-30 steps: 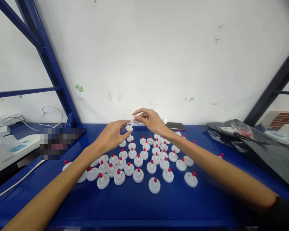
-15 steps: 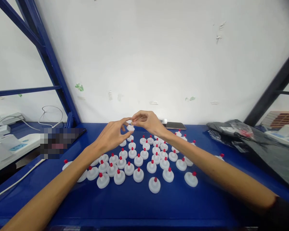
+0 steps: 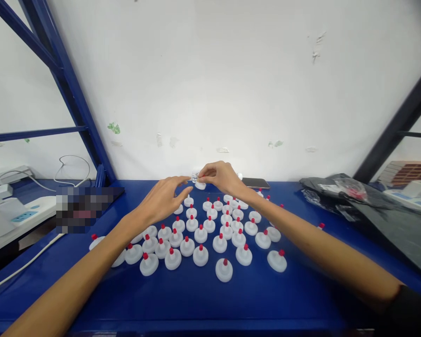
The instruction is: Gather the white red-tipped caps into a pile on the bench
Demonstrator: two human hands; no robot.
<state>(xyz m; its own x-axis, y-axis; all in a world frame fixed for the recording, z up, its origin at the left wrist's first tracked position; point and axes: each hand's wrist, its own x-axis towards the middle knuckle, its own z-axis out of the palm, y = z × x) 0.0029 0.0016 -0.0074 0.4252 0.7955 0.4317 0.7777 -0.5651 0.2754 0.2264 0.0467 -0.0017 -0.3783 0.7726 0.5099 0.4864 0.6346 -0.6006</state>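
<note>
At the far side of the blue table (image 3: 210,299), my right hand (image 3: 224,180) pinches the red tip of a white round plastic cap (image 3: 200,186). My left hand (image 3: 164,196) is just left of that cap, thumb and fingers apart, with nothing seen in it. Many similar white caps with red tips spread over the table below and between my arms, among them a cap (image 3: 224,271) nearest the front and a cap (image 3: 277,262) to the right. My forearms and hands cover some of them.
A clear bottle (image 3: 195,177) lies behind my right hand, partly hidden. Beside it is a dark phone (image 3: 254,183) by the wall. Black plastic bags (image 3: 368,210) lie at the right. White power strips (image 3: 38,210) and cables are at the left, near a blue frame post (image 3: 80,93).
My left hand has let go of the cap, its fingers now apart from it. My right hand has moved slightly right with the cap, which now hangs lower and flatter.
</note>
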